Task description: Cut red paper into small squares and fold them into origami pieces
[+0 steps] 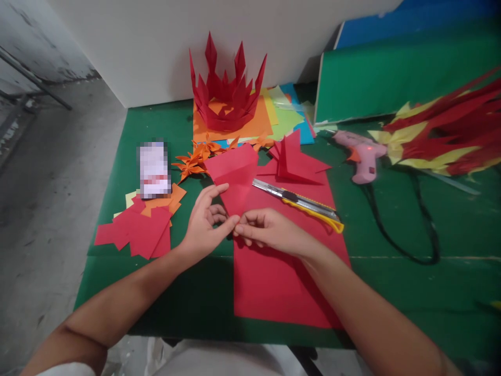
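Note:
Both hands meet at the lower tip of a folded red paper piece (239, 169), raised over a large red sheet (282, 282). My left hand (209, 216) is closed on its left edge and bottom point, with thumb and fingers against the paper. My right hand (266, 230) pinches the same point, fingertips touching the left thumb. A box cutter (299, 202) with a yellow handle lies on the red sheet just beyond my right hand. Behind it are folded red paper pieces (293, 162). The exact fold under my fingertips is hidden.
A red paper crown (227, 99) stands at the back on coloured sheets, near orange paper flowers (191, 163). To the left lie a phone (154, 169) and paper scraps (146, 230). A pink glue gun (364, 156) with a black cord and red-yellow paper streamers (450, 136) are on the right.

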The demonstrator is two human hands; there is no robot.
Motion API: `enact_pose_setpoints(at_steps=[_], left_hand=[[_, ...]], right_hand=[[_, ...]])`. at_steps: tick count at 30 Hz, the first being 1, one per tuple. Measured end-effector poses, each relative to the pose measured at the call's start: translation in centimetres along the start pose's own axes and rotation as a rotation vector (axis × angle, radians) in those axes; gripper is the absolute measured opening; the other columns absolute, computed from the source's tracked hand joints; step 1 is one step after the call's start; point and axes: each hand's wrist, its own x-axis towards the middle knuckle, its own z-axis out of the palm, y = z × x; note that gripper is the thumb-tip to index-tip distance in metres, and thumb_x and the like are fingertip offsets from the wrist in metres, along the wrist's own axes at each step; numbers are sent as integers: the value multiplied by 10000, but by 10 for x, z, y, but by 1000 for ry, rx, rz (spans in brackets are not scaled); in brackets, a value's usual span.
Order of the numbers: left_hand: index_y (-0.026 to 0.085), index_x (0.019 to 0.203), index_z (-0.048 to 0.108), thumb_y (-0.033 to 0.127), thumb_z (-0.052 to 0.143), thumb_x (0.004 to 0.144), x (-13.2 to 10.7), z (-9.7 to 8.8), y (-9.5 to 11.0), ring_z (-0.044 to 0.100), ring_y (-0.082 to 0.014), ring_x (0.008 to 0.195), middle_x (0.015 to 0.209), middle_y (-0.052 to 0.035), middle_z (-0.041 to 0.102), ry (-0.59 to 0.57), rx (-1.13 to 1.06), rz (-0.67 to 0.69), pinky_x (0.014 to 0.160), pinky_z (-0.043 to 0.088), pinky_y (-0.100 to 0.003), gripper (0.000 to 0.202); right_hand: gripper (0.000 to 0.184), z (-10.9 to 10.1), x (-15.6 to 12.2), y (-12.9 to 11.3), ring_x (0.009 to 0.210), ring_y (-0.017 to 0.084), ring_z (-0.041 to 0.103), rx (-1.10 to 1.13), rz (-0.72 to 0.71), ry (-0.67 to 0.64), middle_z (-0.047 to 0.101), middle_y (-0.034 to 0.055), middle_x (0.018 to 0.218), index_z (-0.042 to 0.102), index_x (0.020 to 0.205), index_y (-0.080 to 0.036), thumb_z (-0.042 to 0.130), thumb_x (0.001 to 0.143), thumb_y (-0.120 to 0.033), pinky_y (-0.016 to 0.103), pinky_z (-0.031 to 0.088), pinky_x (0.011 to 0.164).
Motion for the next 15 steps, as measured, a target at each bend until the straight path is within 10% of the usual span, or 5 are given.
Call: enact_pose_setpoints(at_steps=[15], left_hand=[[297,1256,555,159,698,776,-3,-5,-2,539,-7,660,1333,-80,389,-174,47,19,589,536,-142,520]], right_hand=[[419,-1,4,2,453,63,502,122,-68,220,622,-16,564,582,734,-166,736,718,-556,186,374,418]])
